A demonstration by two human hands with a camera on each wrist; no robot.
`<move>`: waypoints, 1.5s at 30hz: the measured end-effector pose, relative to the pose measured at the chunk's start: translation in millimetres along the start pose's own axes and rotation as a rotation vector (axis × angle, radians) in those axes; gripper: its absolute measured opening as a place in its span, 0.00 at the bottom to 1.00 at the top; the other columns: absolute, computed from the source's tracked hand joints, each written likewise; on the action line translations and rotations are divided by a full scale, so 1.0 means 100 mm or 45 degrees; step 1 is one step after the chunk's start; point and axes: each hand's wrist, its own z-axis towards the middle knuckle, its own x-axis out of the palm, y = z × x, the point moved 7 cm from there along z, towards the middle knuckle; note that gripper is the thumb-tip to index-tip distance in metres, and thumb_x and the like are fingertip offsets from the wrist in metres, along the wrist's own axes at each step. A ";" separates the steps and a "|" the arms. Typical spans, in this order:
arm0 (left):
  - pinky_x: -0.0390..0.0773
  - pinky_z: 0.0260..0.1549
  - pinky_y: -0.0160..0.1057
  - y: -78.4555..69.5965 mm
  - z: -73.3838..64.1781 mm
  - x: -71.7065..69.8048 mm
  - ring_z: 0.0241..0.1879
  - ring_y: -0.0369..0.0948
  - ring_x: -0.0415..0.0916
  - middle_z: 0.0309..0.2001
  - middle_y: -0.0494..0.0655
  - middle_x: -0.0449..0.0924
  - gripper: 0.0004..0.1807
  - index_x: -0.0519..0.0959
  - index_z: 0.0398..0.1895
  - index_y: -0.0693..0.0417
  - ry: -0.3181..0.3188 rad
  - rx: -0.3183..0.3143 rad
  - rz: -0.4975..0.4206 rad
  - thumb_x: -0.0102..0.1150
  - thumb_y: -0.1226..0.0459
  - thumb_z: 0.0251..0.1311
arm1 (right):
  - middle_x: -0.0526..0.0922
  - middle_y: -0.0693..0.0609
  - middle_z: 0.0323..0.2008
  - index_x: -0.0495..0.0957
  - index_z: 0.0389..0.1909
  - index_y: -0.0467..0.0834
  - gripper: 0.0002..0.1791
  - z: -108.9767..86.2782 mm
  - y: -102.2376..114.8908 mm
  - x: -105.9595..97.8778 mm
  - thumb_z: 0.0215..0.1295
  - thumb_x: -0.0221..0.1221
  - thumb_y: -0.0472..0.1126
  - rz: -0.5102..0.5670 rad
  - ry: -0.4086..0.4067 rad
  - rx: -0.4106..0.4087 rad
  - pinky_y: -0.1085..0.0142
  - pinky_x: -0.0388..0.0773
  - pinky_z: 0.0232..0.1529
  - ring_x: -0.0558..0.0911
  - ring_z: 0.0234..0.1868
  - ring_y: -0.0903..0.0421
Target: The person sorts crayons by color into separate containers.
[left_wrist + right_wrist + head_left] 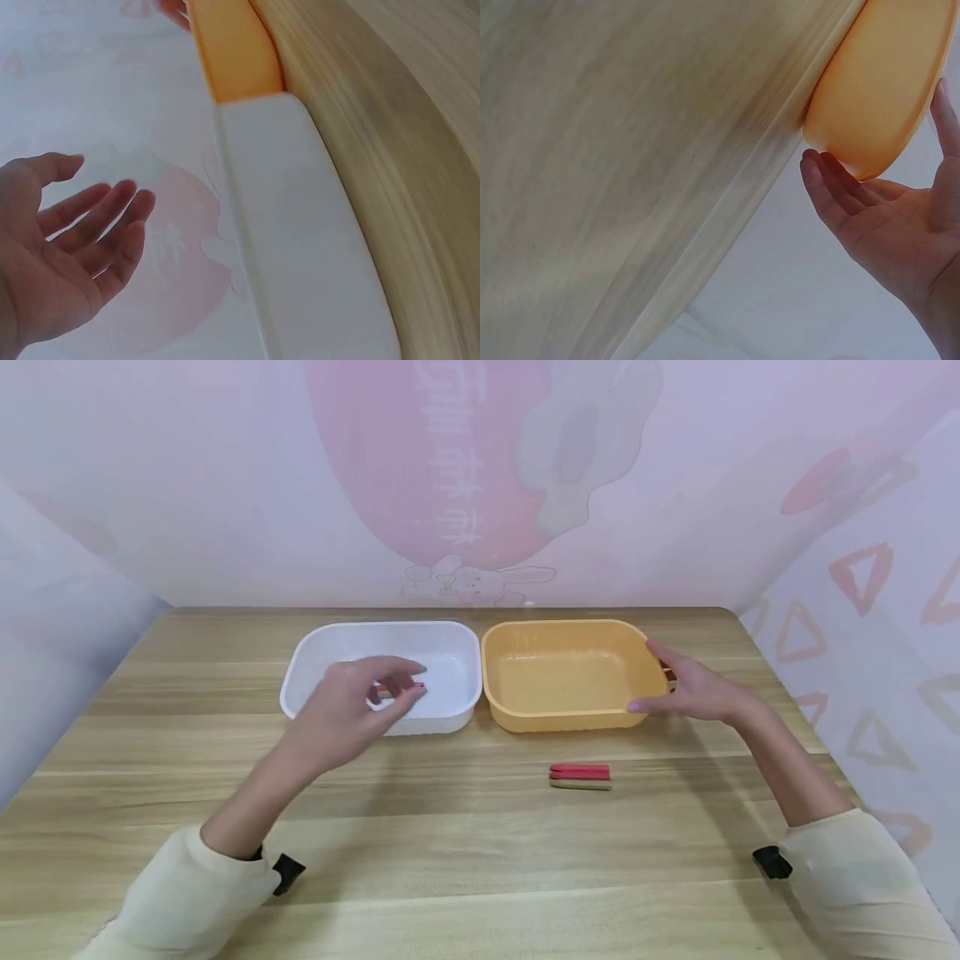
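In the head view my left hand (341,714) hovers over the white plastic basin (457,722), thumb and fingers apart, with nothing seen between them. The left wrist view shows that hand (71,255) with loosely bent, spread fingers. Behind it, a small red and pale piece (385,692) lies in the white basin, partly hidden. My right hand (701,687) holds the right end of the yellow-orange basin (570,722), thumb at the front corner and fingers round the side. Nearer me on the table lie short, slim sticks (580,772), red and olive, tapered at their left ends.
Both basins stand side by side near the back edge of the wooden table (480,877), their ends almost touching. Behind them rises a pale wall (225,510) with pink pictures. A patterned wall (885,635) stands at the right.
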 end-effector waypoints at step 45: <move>0.60 0.23 0.30 -0.67 0.30 1.96 0.24 0.34 0.60 0.19 0.37 0.59 0.13 0.78 0.24 0.50 0.788 0.129 0.122 0.74 0.70 0.58 | 0.67 0.32 0.71 0.31 0.83 0.35 0.64 -0.02 0.04 0.05 0.66 0.70 0.49 0.058 0.059 0.053 0.44 0.69 0.65 0.73 0.67 0.39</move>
